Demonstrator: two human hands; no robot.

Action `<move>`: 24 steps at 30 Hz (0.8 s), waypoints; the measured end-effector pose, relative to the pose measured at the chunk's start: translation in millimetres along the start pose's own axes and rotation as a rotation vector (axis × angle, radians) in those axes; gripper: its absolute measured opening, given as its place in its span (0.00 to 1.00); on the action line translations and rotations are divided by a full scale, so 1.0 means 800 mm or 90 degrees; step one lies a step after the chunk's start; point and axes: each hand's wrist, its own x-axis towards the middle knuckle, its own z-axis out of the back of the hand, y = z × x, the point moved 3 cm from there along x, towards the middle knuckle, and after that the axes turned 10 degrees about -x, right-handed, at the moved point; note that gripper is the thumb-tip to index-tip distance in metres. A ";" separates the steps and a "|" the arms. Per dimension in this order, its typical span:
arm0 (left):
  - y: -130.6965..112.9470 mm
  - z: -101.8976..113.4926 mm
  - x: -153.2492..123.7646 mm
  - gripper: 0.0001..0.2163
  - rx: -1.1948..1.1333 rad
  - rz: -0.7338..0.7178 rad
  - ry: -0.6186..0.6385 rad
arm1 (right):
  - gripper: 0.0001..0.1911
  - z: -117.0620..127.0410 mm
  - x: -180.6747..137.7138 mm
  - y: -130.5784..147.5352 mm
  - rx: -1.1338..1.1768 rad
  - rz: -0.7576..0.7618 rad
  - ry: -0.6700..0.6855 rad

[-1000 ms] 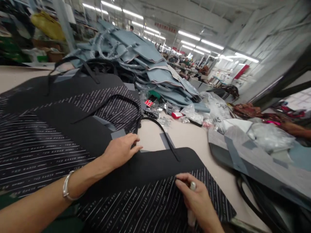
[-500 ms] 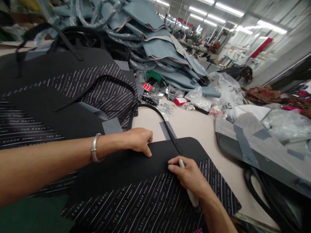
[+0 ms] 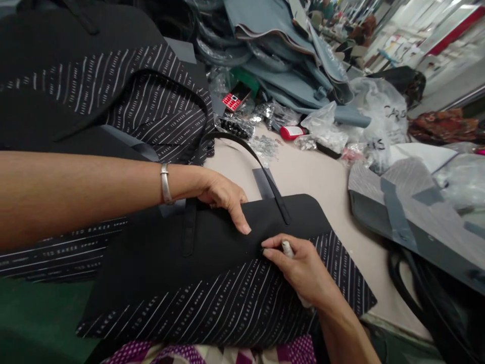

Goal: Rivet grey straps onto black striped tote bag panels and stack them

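A black tote bag point(image 3: 151, 263) with white-striped, lettered lower panels lies in front of me. My left hand point(image 3: 227, 197) grips its top edge, thumb flat on the front and the other fingers hidden behind. A thin black strap point(image 3: 250, 146) arches up from that edge, one sewn end near the thumb. My right hand point(image 3: 295, 260) rests over the border between plain and striped parts. A white pen-like tool point(image 3: 288, 248) lies through its palm, pointing back toward the wrist. Its thumb and forefinger pinch together at a small dark thing, too tiny to name.
More striped black bags point(image 3: 87, 86) are heaped at left. Blue-grey bag pieces point(image 3: 280, 55) pile up behind, with plastic bags point(image 3: 379, 116) and a red-labelled bottle point(image 3: 291, 132) nearby. A dark bag with grey tape point(image 3: 396, 212) lies at right on the pale table point(image 3: 322, 174).
The view has dipped, so the bag's lower edge and patterned cloth at my lap show. My left thumb lies further along the bag's front, and the strap's left end is uncovered.
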 end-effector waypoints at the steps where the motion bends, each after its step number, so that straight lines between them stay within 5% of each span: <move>1: 0.001 -0.002 0.003 0.12 -0.010 0.006 0.020 | 0.08 -0.001 -0.002 0.003 -0.018 0.016 0.001; 17: 0.009 -0.007 0.016 0.09 -0.056 0.028 0.100 | 0.05 -0.015 -0.015 0.014 -0.133 0.162 0.015; 24: 0.011 -0.005 0.021 0.09 -0.057 0.032 0.103 | 0.02 -0.023 -0.017 0.014 -0.234 0.181 -0.049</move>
